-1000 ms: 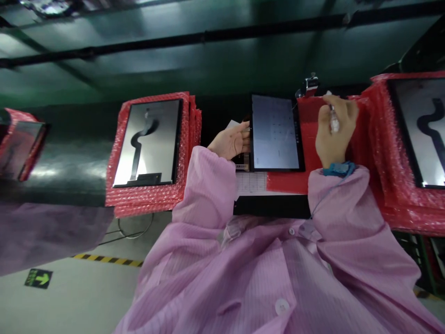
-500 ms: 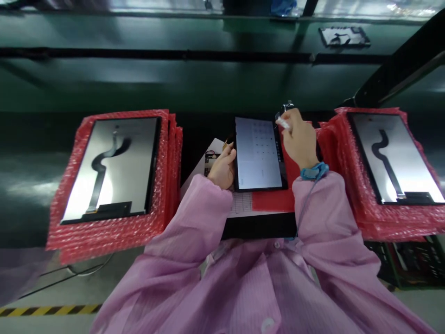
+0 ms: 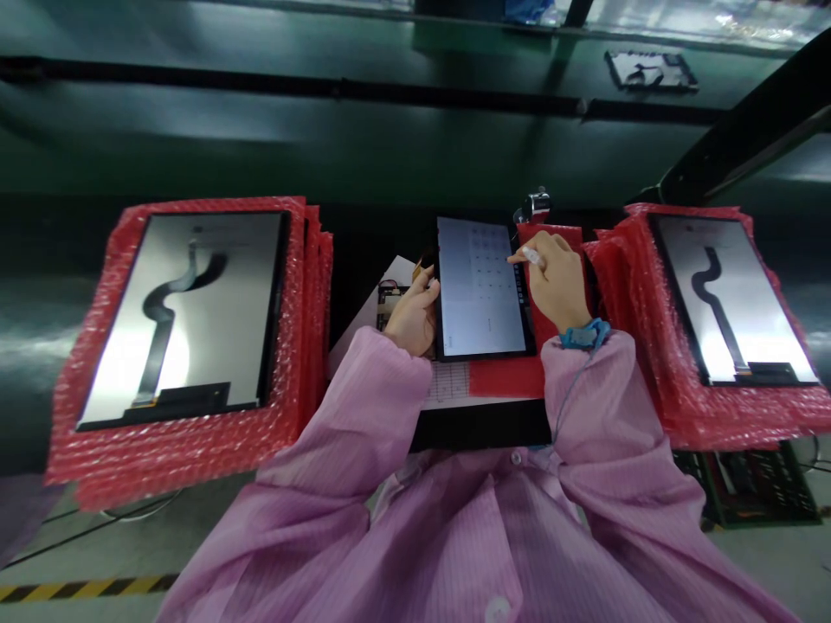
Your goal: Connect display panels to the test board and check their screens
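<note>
A lit display panel (image 3: 481,290) with a white screen and small icons lies in the middle, slightly tilted. My left hand (image 3: 414,316) grips its left edge, the fingers partly hidden beneath. At the panel's right edge, one finger of my right hand (image 3: 555,275) points at the screen, while a small white object (image 3: 533,257) is pinched in that hand. A blue wrist strap (image 3: 585,335) circles my right wrist. Under the panel are a red sheet (image 3: 506,379) and a white printed sheet (image 3: 447,385).
Stacks of red bubble wrap (image 3: 286,381) on the left and more red wrap (image 3: 698,407) on the right each carry a display panel. A metal device (image 3: 537,206) stands behind my right hand. A black arm (image 3: 733,130) crosses the upper right, near another part (image 3: 651,71).
My right hand has moved down slightly, and its finger now reaches the screen's right side. The metal device behind it shows more fully. The view has shifted slightly.
</note>
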A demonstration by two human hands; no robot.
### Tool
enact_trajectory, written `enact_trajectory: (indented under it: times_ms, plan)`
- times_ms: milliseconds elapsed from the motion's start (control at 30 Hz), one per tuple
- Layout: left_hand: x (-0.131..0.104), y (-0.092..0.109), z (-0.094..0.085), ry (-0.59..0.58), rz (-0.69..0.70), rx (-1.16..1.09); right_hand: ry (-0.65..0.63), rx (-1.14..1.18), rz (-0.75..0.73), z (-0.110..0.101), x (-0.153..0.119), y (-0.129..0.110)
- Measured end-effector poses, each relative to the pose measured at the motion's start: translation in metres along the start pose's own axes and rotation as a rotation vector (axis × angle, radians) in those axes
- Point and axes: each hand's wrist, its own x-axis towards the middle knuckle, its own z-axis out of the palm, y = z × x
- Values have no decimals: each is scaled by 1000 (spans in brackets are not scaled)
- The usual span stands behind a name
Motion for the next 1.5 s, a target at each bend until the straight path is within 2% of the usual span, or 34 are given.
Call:
enact_trajectory:
  times_ms: [200,300,433,533,633,700,767,833,967,1133,1333,1500]
  plan:
    - [1,0,1,20,15,10,-165,32,-21,0,-3,4]
    - [1,0,1,19,20,5,-173,39,-24,1,-4,4]
    - [0,0,2,14,14,7,-18,46,-15,3,-1,3]
    - [0,0,1,12,11,10,119,-32,-25,5,3,2]
    - [1,-1,0,14,16,15,236,-88,17,9,6,-2]
    - [2,-1,-1,7,18,20,290,-39,45,13,7,-4]
    - [3,-2,-2,-3,23,22,265,80,27,18,9,-5]
    - [3,-1,-1,-2,25,22,179,186,-23,25,11,-4]
    - [1,0,2,15,17,15,62,172,-79,38,15,0]
    - [1,0,1,8,5,26,38,107,-91,48,15,2]
    - [1,0,0,-19,23,39,126,50,-34,36,12,-3]
    - [-2,1,3,-2,12,34,119,61,-5,34,10,-3]
